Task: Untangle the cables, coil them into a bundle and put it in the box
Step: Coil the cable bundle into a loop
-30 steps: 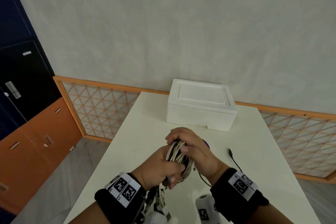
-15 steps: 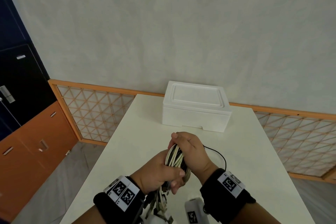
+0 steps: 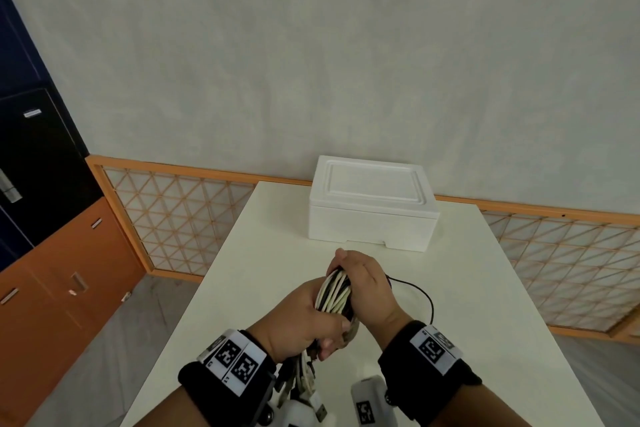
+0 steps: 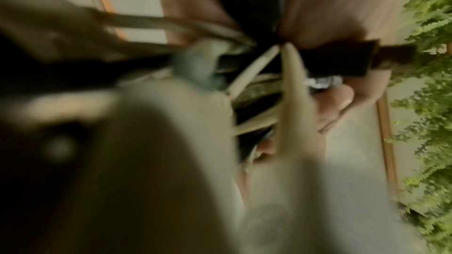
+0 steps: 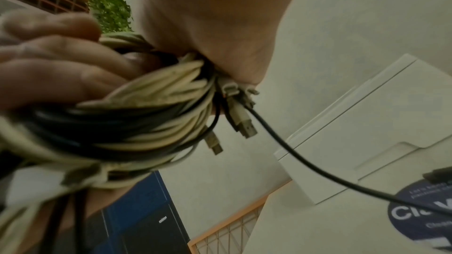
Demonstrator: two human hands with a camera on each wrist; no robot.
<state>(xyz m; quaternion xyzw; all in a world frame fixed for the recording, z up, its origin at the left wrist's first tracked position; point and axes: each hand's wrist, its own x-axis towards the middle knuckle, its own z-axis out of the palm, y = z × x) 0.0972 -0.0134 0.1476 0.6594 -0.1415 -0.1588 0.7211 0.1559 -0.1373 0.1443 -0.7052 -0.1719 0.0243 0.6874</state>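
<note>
— Since a second ago: loose thin black cable (image 3: 424,295) drawn in, looped at right, plug end off the white table (image 3: 485,288).

— Grips?

— Coiled bundle of cream and black cables (image 3: 335,295) clasped by left hand (image 3: 298,319) and right hand (image 3: 369,284) (fingers curled round), near closed white foam box (image 3: 372,204), far side.

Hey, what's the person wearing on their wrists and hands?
Both hands, left hand and right hand, are bare, without gloves. Each wrist carries a wide black band topped by white plates printed with black square marker codes. White camera housings sit beneath the wrists.
</note>
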